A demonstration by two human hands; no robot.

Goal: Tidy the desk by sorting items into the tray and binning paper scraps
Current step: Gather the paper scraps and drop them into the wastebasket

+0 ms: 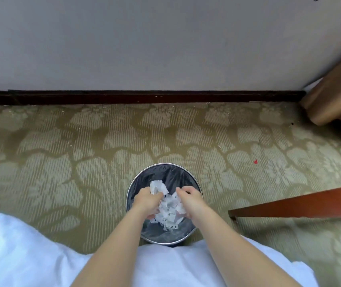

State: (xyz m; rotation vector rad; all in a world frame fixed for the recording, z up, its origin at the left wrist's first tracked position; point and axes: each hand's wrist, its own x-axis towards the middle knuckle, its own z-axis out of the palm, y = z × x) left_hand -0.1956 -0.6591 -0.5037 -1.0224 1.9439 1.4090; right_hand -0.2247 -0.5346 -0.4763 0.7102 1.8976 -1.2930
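The scraps [169, 212] bunch between both hands, directly over the bin [166, 171]. The left hand [147, 201] curls round a crumpled wad; the right hand [189, 200] curls its fingers against the loose pile. Light, limp and apt to scatter, they probably want cupping from both sides. The bunch shows no clear long axis; loose ends dangle downward.

two forearms, left forearm [111, 241] and right forearm [227, 235], bare from the frame bottom to the wrists. left hand [147, 201] and right hand [191, 200] bare too. plain white garment [165, 264] under the arms, smooth cloth, soft folds, faint blue cast in shade. same white runs to lower left, can't tell if that's clothing.
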